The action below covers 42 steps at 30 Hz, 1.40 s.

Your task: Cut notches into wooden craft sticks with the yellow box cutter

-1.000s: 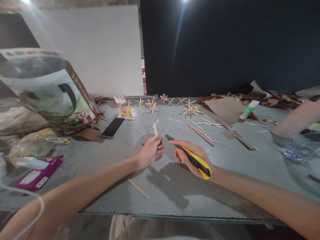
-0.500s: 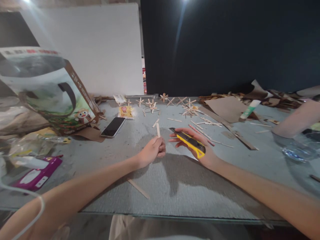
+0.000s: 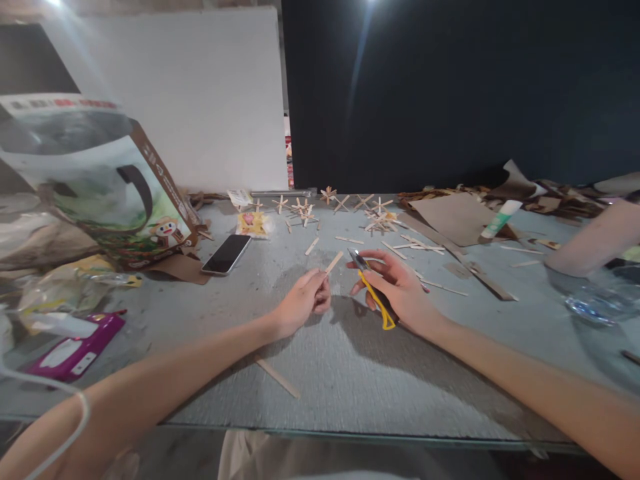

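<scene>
Pinched in my left hand [image 3: 306,300] is a flat wooden stick [image 3: 334,263], its free end pointing up and to the right. My right hand [image 3: 400,287] holds a yellow and black utility knife [image 3: 377,299] between thumb and fingers, the blade end up and to the left. The blade tip is close to the stick's end, with a small gap between them. Another wooden stick [image 3: 277,377] lies on the table near my left forearm. Beyond my hands are loose sticks [image 3: 423,244] and several star-shaped stick pieces [image 3: 303,211].
A phone [image 3: 227,254] lies left of my hands, near a large printed bag [image 3: 125,193] and a purple device [image 3: 77,347] with a white cable. Brown paper sheets [image 3: 453,217] and a green-white tube [image 3: 501,219] are at right, before a black panel [image 3: 450,93].
The stick in my left hand has tilted from nearly upright to the right. My right hand has turned, its thumb now over the knife, whose blade end points more upward.
</scene>
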Motion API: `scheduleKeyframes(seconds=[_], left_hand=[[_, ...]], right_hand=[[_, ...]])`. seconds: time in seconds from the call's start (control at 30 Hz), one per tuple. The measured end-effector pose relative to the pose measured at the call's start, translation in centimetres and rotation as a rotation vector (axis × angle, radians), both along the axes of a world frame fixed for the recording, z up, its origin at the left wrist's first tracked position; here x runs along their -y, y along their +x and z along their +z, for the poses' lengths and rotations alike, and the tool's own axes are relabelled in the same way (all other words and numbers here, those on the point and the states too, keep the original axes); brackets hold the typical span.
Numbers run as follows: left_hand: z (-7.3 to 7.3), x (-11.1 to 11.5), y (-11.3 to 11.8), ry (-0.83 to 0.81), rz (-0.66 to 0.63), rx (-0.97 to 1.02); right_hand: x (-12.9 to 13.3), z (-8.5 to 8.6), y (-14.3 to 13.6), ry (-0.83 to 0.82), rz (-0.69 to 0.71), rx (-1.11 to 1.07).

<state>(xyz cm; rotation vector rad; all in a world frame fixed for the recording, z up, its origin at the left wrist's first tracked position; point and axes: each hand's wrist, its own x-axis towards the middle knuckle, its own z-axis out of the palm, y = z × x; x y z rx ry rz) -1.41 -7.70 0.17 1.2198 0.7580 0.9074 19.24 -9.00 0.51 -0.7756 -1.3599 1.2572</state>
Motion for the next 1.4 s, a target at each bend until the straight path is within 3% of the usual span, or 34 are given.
scheduleKeyframes(seconds=[0.37,0.63,1.23,1.4], left_hand=[[-0.6,0.9,0.3,0.305,0.105,-0.144],[-0.5,1.4,-0.2,0.445,0.186,-0.326],[0.6,2.1,0.0,0.403,0.251,-0.398],[0.1,2.0,-0.1,0.357,0.284,-0.434]], right_hand=[[1.0,0.0,0.8,0.331,-0.13,0.503],[2.1,0.5,0.4,0.563,-0.213,0.668],[2.7,0.2,-0.4,0.492,-0.248,0.683],[3.0,-0.2,-1.2,0.464,-0.277,0.66]])
